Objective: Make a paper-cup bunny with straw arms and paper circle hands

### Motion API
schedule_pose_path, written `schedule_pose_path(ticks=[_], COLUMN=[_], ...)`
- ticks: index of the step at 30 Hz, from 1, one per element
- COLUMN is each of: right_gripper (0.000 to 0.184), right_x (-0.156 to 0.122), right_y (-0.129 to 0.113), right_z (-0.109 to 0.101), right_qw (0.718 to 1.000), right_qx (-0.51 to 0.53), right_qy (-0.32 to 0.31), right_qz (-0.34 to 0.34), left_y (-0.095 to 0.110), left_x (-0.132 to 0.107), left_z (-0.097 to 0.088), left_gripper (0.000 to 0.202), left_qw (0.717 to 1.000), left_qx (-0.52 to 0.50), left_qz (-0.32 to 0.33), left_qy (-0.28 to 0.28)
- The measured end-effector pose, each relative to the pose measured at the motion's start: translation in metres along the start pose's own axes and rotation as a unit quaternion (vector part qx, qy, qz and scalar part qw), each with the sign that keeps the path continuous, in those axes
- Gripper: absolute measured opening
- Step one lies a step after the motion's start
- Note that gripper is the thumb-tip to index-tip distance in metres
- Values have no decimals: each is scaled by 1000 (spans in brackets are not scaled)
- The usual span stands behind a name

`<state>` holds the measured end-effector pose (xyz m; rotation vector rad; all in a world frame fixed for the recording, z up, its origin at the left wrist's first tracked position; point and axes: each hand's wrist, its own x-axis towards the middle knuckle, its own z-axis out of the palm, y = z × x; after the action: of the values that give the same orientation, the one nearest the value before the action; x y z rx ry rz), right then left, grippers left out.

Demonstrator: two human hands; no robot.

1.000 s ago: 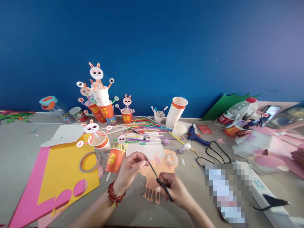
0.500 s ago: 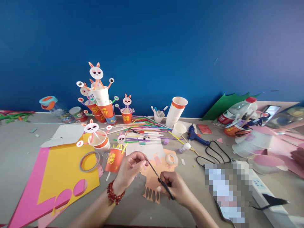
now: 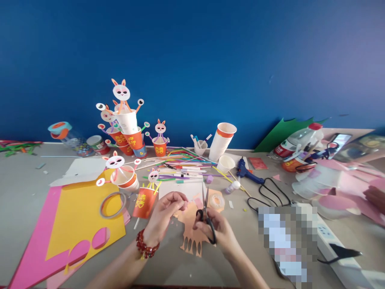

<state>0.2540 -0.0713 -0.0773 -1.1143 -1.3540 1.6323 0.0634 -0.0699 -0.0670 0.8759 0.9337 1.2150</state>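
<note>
My right hand (image 3: 219,229) holds a pair of black-handled scissors (image 3: 205,204), blades slightly apart and pointing up and away from me. Left of it, my left hand (image 3: 169,210) is closed in a pinch; a tiny pale bit seems to show at the fingertips, too small to name. A red bead bracelet (image 3: 146,245) circles my left wrist. Under and between the hands lies a cut peach paper sheet (image 3: 191,228) with slots along its near edge. A roll of clear tape (image 3: 217,201) rests on its far right part. Beside my left hand, a red paper cup (image 3: 145,203) carries a rabbit face.
Yellow paper (image 3: 87,216) over pink paper lies left, with a tape roll (image 3: 113,205) on it. Rabbit cups (image 3: 134,140) stand behind. Pens and pipe cleaners (image 3: 186,168) spread across the middle. Right are a blue glue gun (image 3: 248,172), a power strip (image 3: 326,237) and another person's hand (image 3: 375,198).
The scissors have moved away from my left fingertips, turned more upright, and their blades have parted. My left hand stays nearly in place, still pinched.
</note>
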Motion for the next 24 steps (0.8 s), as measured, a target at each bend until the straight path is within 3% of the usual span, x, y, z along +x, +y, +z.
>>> schedule_pose_path(ticks=[3,9,18,24], right_gripper=[33,30,26,31], right_x=[7,20,20,20], right_y=[-7,-14,-13,-12], right_z=[11,26,32,33], right_qw=[999,998,995,995], right_qx=[21,24,53,55], right_qy=[34,43,80,80], right_qz=[-10,-44,-26,-29], left_y=[-1,0,2,4], left_x=[-1,-1,-3,-5], left_z=[2,8,9,11], left_gripper=[15,17,19,20], left_qw=[1000,1000,997,998], left_qx=[7,4,-45,-14], left_qz=[0,20,2,2], left_qy=[8,-20,-56,-67])
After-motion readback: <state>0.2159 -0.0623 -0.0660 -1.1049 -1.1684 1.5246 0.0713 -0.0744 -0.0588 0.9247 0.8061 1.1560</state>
